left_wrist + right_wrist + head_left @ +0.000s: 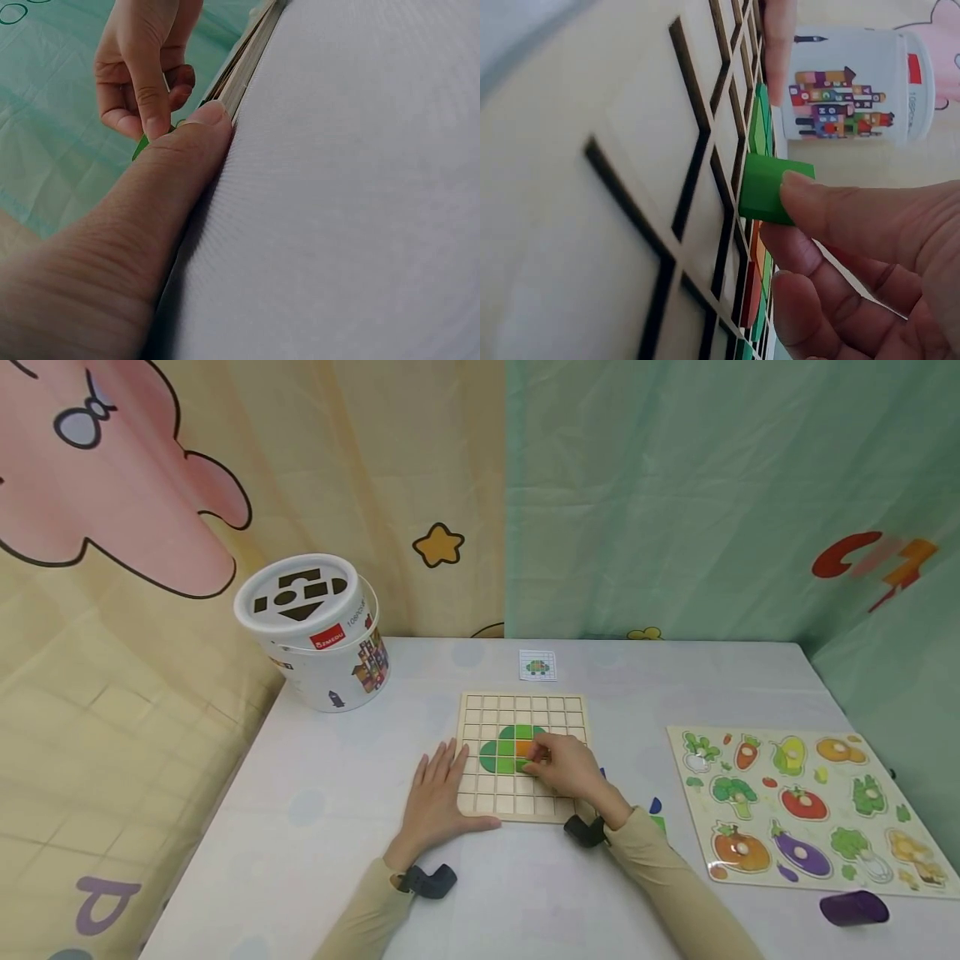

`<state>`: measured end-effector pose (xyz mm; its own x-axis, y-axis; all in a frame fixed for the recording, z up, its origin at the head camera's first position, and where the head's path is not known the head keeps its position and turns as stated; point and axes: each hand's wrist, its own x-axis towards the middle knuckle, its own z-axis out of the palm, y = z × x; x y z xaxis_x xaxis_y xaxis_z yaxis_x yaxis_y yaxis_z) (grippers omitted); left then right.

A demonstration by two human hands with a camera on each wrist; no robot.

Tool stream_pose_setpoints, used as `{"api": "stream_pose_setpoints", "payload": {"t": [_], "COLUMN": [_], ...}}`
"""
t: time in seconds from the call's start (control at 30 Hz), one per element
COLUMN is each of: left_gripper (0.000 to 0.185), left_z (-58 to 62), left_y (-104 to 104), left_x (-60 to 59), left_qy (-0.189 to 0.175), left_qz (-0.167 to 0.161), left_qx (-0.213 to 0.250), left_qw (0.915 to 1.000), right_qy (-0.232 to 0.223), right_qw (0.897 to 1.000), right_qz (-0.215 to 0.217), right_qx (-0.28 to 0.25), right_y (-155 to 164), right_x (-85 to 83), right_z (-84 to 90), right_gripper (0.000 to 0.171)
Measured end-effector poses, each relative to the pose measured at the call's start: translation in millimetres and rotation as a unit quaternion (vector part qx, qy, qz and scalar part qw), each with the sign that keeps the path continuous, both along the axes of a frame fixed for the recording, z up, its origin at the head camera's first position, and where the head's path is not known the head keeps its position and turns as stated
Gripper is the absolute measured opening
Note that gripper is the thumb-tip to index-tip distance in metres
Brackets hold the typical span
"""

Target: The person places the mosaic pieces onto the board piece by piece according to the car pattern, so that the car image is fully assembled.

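Note:
A square wooden grid board lies on the table, with green pieces and an orange piece set in its middle cells. Between thumb and fingers my right hand pinches a green square tile, held on edge at the grid beside the set pieces. My left hand rests at the board's left side, fingers straight and spread, the thumb along the near edge. A small card with a green figure on a grid lies behind the board.
A white lidded bucket with shape holes stands at the back left. To the right lies a vegetable puzzle board, with a purple cup-like object in front. Blue and green pieces lie near the right forearm.

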<state>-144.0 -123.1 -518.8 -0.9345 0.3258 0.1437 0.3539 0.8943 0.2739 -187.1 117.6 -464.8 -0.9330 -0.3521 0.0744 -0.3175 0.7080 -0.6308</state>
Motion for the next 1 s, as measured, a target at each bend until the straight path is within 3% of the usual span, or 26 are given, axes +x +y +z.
{"api": "stream_pose_setpoints", "payload": {"t": [0.33,0.87,1.0], "left_gripper": [0.123,0.124,0.123], "left_z": [2.2,2.5,1.9], "left_y": [0.1,0.7,1.5], "left_x": [0.4,0.7,0.8], "left_qy": [-0.003,-0.007,-0.004], "left_qz": [0.0,0.002,0.001], "left_qx": [0.004,0.004,0.013], "left_qw": [1.0,1.0,0.9999], "right_qy": [-0.003,-0.003,-0.007], "right_qw": [1.0,0.998,0.998], "right_qz": [-0.001,-0.017,-0.004], "right_qx": [0.02,0.056,0.059], "right_y": [0.5,-3.8,1.5], "right_x": [-4.6,-4.3,-2.4], "right_z": [2.3,4.0,2.4], "right_gripper": [0.008,0.009,0.005]}}
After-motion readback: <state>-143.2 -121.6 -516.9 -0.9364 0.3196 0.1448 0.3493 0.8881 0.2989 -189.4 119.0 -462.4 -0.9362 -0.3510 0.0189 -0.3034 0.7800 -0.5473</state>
